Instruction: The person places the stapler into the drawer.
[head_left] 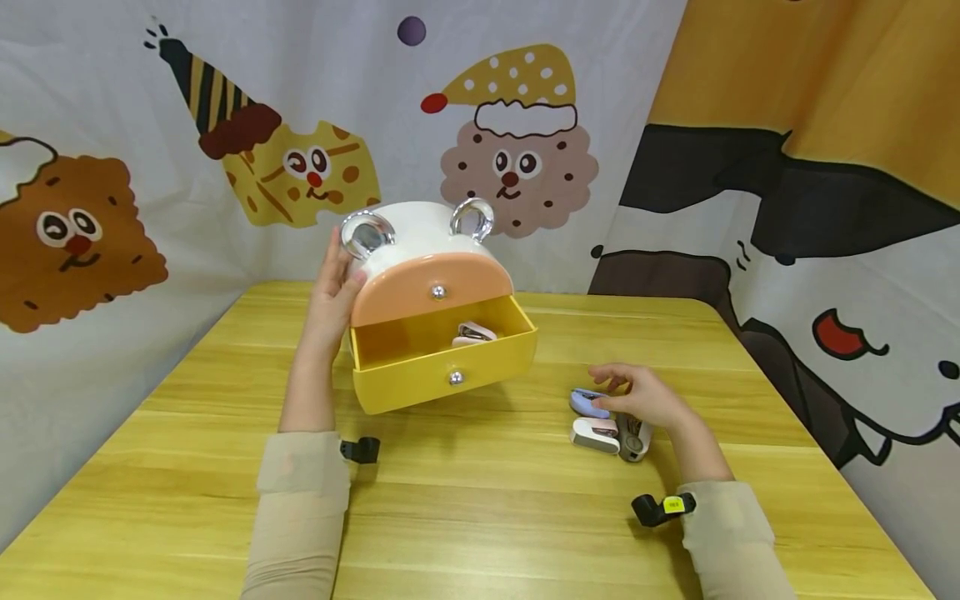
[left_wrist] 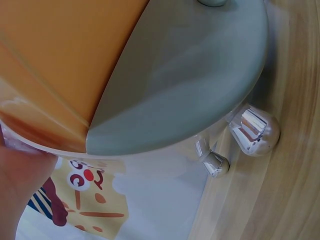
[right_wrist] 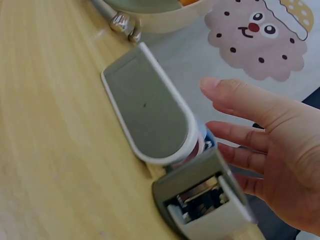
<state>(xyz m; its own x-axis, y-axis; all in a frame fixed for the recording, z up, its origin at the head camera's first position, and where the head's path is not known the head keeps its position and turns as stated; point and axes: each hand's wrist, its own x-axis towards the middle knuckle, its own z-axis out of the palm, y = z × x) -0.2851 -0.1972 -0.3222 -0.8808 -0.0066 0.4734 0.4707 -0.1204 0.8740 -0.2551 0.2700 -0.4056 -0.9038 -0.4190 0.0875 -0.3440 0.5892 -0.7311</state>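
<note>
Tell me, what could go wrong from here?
The eared chest might tip forward: its yellow drawer is out and the left grip steadies only one side. The small stapler inside could then slide. The right grip, close over the blue stapler, might nudge the white stapler and grey stapler crowded beside it.

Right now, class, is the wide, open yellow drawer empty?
No, a small pale pink stapler lies inside the wide, open yellow drawer.

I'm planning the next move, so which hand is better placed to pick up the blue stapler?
Probably the right hand: its fingers are open right by the blue stapler. The left hand is farther off, holding the side of the white box.
</note>
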